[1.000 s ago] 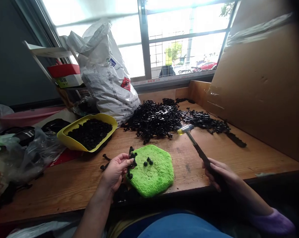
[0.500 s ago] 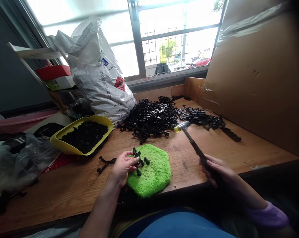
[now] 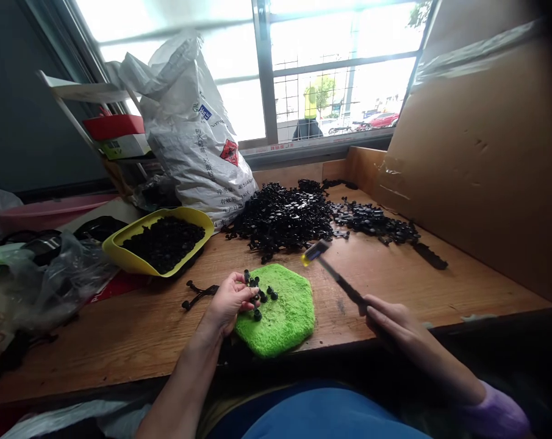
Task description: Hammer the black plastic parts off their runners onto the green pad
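Observation:
My left hand [image 3: 233, 299] pinches a small black plastic part [image 3: 252, 283] with knobbed ends over the left side of a bright green fuzzy pad [image 3: 285, 317]. A few loose black knobs [image 3: 270, 293] lie on the pad beside my fingertips. Wrapped round the dark handle of a hammer [image 3: 340, 277], my right hand [image 3: 390, 320] is to the right of the pad. The hammer's yellow-tipped head is raised over the table and blurred by motion. Left of my left hand lies a branched black piece [image 3: 197, 294], partly hidden by the hand.
A big heap of black parts [image 3: 285, 216] lies at the back, with a smaller pile [image 3: 376, 222] to its right. A yellow tub [image 3: 113, 253] holds black pieces. A white sack [image 3: 184, 146] stands behind it. Cardboard [image 3: 481, 158] walls the right side; plastic bags [image 3: 69, 268] lie left.
My right hand has swung the hammer left and down, bringing its head closer to the green pad. My left hand keeps its grip over the pad. The view has shifted slightly.

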Motion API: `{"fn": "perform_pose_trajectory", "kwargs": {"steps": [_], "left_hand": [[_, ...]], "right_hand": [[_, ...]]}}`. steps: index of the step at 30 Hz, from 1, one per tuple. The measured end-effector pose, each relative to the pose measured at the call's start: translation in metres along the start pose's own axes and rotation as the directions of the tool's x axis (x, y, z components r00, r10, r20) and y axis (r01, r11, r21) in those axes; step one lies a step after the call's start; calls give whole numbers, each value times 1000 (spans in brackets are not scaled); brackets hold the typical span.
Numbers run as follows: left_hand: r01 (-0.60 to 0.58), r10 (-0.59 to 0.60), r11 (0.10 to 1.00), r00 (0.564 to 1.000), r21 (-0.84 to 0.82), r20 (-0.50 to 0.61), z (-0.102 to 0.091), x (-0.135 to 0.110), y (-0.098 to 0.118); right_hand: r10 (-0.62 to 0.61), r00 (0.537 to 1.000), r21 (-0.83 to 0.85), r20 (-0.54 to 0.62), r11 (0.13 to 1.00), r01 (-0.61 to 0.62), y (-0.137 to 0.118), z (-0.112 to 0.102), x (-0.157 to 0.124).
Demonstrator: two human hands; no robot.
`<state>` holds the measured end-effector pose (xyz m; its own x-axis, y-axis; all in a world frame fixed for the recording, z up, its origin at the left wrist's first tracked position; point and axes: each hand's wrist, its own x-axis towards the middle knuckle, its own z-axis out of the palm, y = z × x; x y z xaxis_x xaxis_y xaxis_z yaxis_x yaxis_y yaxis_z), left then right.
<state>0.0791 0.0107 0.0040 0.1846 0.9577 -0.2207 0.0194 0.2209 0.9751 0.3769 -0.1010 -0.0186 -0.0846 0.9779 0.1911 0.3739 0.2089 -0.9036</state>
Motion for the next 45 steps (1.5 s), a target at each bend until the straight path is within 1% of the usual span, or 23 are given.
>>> {"fn": "perform_pose_trajectory", "kwargs": {"steps": [2, 4, 7, 9, 11, 13, 15, 17, 21, 22, 25, 27, 28, 30, 31, 32, 34, 36, 39, 40, 43, 45], "left_hand": [[15, -15, 1000, 1000, 12, 3, 0, 1, 1], [20, -20, 1000, 1000, 18, 3, 1, 2, 2], [16, -17, 1000, 1000, 15, 3, 1, 2, 1], [-2, 2, 1000, 1000, 7, -1, 1, 2, 0], [-33, 33, 999, 999, -2, -2, 0, 1, -3], [-57, 57, 998, 998, -8, -3, 0, 1, -4], [-69, 69, 998, 998, -13, -4, 0, 2, -5], [-70, 70, 997, 998, -19, -2, 0, 2, -5], [-57, 57, 998, 998, -23, 0, 0, 2, -3], [-52, 52, 998, 999, -28, 3, 0, 3, -3], [-37, 38, 998, 999, -50, 19, -1, 3, -2], [-38, 39, 998, 999, -52, 23, -1, 3, -2], [-41, 42, 998, 999, -51, 18, -2, 3, -2], [-44, 44, 998, 999, -51, 11, -2, 4, -3], [-38, 39, 998, 999, -53, 10, -2, 4, -3], [-31, 32, 998, 999, -56, 12, -2, 5, -4], [-19, 20, 998, 1000, -64, 21, -3, 6, -5], [-25, 26, 997, 999, -71, 23, -3, 7, -6], [-40, 40, 997, 999, -61, 1, -3, 8, -6], [-39, 39, 998, 999, -55, -6, -3, 8, -6], [-33, 32, 999, 999, -43, -12, -2, 7, -5], [-36, 36, 999, 999, -30, -8, -1, 5, -4]], "right_hand": [[-46, 995, -91, 93, 994, 55, -5, 8, 2], [-61, 985, -161, 162, 983, 87, -10, 16, 5], [-90, 978, -302, 186, 942, 144, -20, 26, 10], [-95, 974, -419, 205, 891, 175, -27, 29, 13], [-90, 970, -497, 224, 846, 193, -33, 29, 13], [-116, 969, -494, 220, 843, 213, -38, 28, 13], [-174, 968, -434, 181, 869, 237, -42, 28, 12], [-192, 966, -408, 170, 879, 247, -44, 29, 12], [-82, 971, -562, 223, 803, 197, -45, 30, 12], [-82, 972, -566, 221, 800, 196, -46, 29, 12], [-142, 973, -451, 184, 867, 211, -51, 27, 13], [-129, 972, -436, 194, 877, 204, -52, 27, 15], [-101, 972, -474, 212, 859, 192, -52, 28, 15], [-46, 969, -580, 242, 794, 182, -51, 29, 16], [-42, 969, -601, 242, 778, 184, -51, 29, 16], [-59, 971, -594, 232, 782, 190, -50, 29, 16], [-114, 974, -519, 195, 831, 201, -49, 29, 16], [-120, 977, -493, 175, 849, 193, -48, 29, 17], [-53, 980, -587, 191, 795, 157, -45, 29, 18], [-49, 981, -598, 189, 786, 155, -44, 29, 19], [-117, 981, -514, 158, 838, 183, -44, 30, 18], [-128, 980, -457, 150, 870, 183, -45, 32, 17]]}}
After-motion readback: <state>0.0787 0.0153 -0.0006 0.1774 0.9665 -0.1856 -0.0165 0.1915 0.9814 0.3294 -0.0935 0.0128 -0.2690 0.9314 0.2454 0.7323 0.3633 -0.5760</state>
